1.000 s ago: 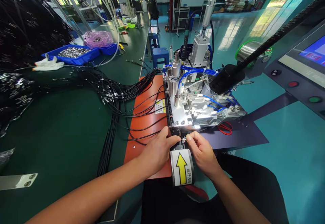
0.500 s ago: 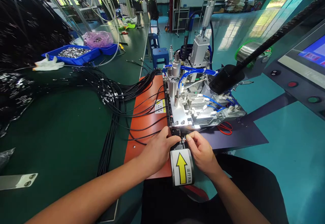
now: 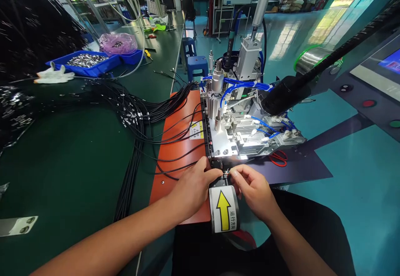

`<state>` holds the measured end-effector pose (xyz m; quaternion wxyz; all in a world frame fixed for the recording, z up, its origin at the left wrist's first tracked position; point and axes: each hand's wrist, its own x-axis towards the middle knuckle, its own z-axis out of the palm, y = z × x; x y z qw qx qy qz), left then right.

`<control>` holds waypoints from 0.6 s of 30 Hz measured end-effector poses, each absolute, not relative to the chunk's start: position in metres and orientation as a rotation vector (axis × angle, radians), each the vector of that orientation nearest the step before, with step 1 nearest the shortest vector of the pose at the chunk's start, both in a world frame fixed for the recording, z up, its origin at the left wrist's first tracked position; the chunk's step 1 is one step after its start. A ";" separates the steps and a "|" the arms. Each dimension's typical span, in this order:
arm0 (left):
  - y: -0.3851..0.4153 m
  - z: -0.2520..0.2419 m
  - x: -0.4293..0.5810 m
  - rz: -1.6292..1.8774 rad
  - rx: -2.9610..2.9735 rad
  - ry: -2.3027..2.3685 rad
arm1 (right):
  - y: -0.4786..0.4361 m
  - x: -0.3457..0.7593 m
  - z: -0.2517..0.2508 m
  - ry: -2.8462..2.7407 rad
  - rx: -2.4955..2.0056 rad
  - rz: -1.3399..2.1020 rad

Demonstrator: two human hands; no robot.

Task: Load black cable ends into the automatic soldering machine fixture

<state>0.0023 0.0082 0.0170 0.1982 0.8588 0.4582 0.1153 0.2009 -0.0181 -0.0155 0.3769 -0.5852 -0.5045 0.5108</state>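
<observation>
Both my hands meet at the front end of a narrow track beside the machine [image 3: 237, 130]. My left hand [image 3: 195, 186] rests over the edge of the orange plate [image 3: 175, 188], finger and thumb closed on the end of a black cable that comes in from the left and is mostly hidden under the hand. Thin bare wire ends [image 3: 226, 171] stick out past its fingertips. From the right, my right hand [image 3: 254, 190] pinches these wire ends between thumb and forefinger. Just below the fingertips sits a rounded cover [image 3: 223, 209] with a yellow arrow.
More black cables [image 3: 178, 140] lie across the orange plate, joining a large bundle [image 3: 134, 115] on the green table. Red-handled scissors [image 3: 278, 158] lie right of the machine. Blue trays [image 3: 93, 71] of small metal parts and a white glove [image 3: 53, 74] are farther back. A control panel [image 3: 375, 96] stands right.
The view has shifted slightly. My right hand has turned a little, its fingers less bunched, still at the wire ends. My left hand keeps its place on the track.
</observation>
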 end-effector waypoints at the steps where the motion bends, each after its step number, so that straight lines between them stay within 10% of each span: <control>1: 0.008 0.017 0.002 0.325 2.402 1.283 | -0.017 0.202 -0.014 -1.299 -1.503 1.310; 18: 0.007 0.018 0.003 0.309 2.383 1.305 | -0.016 0.207 -0.012 -1.372 -1.505 1.334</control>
